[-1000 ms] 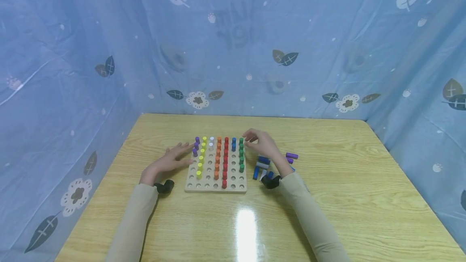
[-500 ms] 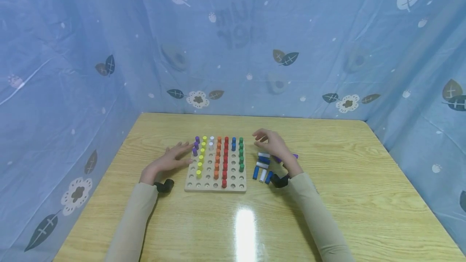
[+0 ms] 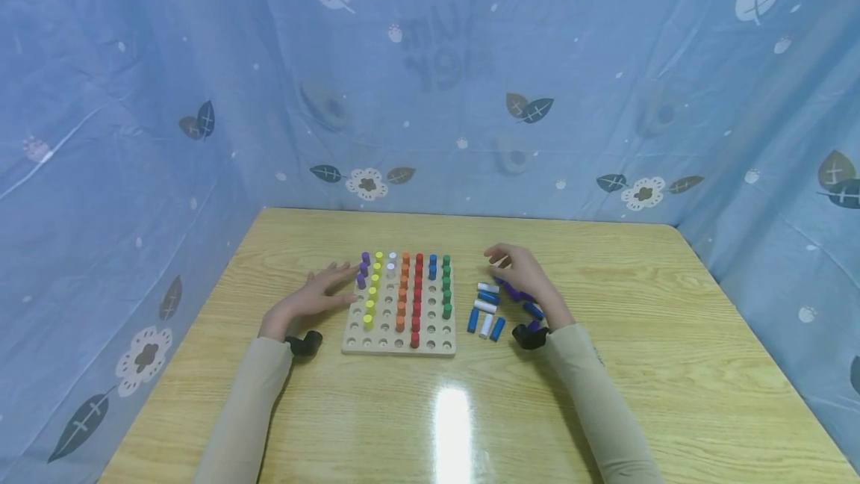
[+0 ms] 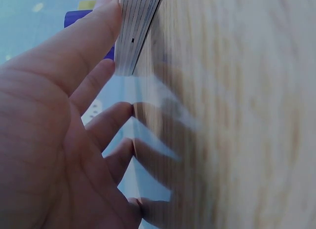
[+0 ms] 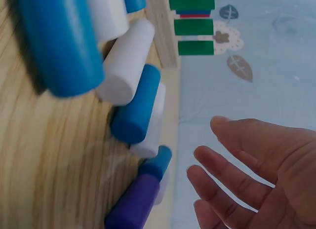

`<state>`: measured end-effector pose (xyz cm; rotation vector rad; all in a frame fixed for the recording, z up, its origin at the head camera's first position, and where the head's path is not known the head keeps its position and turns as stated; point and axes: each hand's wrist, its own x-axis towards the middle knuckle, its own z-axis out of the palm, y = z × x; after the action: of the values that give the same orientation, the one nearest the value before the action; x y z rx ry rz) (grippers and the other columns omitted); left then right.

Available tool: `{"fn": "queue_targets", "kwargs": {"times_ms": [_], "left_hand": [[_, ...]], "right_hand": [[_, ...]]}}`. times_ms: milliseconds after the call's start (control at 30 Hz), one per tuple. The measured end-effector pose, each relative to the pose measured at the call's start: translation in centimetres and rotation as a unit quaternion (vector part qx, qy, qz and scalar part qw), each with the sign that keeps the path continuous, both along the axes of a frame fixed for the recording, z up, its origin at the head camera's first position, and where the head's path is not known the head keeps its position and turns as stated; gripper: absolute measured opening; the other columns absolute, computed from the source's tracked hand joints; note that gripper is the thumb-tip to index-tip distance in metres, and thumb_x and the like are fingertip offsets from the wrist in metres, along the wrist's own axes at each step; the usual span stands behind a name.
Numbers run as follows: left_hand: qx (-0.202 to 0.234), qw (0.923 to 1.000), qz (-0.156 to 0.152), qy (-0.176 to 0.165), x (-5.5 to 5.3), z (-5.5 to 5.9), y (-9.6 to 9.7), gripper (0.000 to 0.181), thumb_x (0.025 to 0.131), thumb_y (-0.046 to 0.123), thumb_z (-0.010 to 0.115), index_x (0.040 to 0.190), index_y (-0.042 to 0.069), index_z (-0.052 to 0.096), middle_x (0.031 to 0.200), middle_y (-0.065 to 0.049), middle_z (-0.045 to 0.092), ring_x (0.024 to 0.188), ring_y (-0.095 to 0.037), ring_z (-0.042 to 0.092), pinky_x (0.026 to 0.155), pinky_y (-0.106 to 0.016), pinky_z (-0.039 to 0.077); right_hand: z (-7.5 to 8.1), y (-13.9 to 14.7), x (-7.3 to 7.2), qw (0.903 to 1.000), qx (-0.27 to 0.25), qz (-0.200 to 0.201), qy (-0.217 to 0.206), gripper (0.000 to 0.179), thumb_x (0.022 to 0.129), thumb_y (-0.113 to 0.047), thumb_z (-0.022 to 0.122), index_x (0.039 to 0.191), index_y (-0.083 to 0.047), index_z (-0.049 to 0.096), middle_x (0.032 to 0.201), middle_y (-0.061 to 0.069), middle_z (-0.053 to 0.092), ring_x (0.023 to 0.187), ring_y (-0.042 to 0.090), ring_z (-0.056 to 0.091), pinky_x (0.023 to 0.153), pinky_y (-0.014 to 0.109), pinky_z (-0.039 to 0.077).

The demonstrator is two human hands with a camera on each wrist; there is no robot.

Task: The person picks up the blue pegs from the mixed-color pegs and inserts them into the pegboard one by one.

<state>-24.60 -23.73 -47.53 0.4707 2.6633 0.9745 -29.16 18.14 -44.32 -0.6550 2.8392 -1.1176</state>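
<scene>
A wooden pegboard (image 3: 399,354) stands with columns of purple, yellow, white, orange, red, blue and green pegs; some holes are bare. At its left side my left hand (image 3: 312,297) has its fingers spread, thumb and index finger right at the board's edge (image 4: 129,36). To the right of the board my right hand (image 3: 527,271) hovers over loose pegs, fingers slightly bent and nothing between them. Under and beside it lie a purple peg (image 5: 133,202), a white peg (image 5: 127,63) and a blue peg (image 5: 137,105). The hand and wrist partly cover the purple pegs in the head view.
Loose white and blue pegs, one blue peg (image 3: 497,329) among them, lie between the board and my right wrist. Another blue peg (image 3: 533,310) sits close beside that wrist. The wooden table (image 3: 672,334) ends at a blue patterned curtain (image 3: 457,95) at the back and sides.
My right hand has moved away from the green pegs, rightward to above the loose pegs, uncovering more of the white and blue ones. My left hand has stayed at the board's edge.
</scene>
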Motion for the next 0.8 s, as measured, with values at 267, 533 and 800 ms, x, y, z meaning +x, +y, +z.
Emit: {"fn": "queue_targets", "kwargs": {"times_ms": [267,533,800], "left_hand": [[-0.001,1.0000,-0.001,0.001,-0.1,-0.1,-0.1,0.068,0.088,0.049,0.056,0.147,0.029,0.026,0.156,-0.009,0.012,0.143,-0.033,-0.004,0.109,-0.058,-0.015],[-0.007,1.0000,-0.001,0.000,-0.2,-0.2,-0.1,0.069,0.088,0.051,0.054,0.147,0.030,0.025,0.156,-0.008,0.011,0.143,-0.032,-0.004,0.109,-0.058,-0.014],[-0.002,0.9999,-0.011,0.007,-0.5,-0.2,-0.4,0.071,0.088,0.051,0.054,0.147,0.026,0.025,0.155,-0.012,0.011,0.142,-0.035,-0.003,0.108,-0.059,-0.015]], "right_hand": [[-0.2,1.0,0.0,0.9997,0.019,0.013,-0.004,0.034,0.086,-0.008,0.065,0.117,0.003,0.059,0.108,0.022,0.062,0.087,0.030,0.061,0.072,0.039,0.053],[-0.6,1.9,-0.6,0.9991,0.025,0.036,-0.005,0.037,0.085,-0.009,0.066,0.120,0.003,0.059,0.113,0.022,0.060,0.094,0.033,0.059,0.076,0.043,0.052],[-0.7,2.6,-0.9,0.9968,0.023,0.076,0.006,0.042,0.084,-0.011,0.068,0.122,0.004,0.057,0.121,0.025,0.052,0.111,0.045,0.048,0.091,0.058,0.044]]}}
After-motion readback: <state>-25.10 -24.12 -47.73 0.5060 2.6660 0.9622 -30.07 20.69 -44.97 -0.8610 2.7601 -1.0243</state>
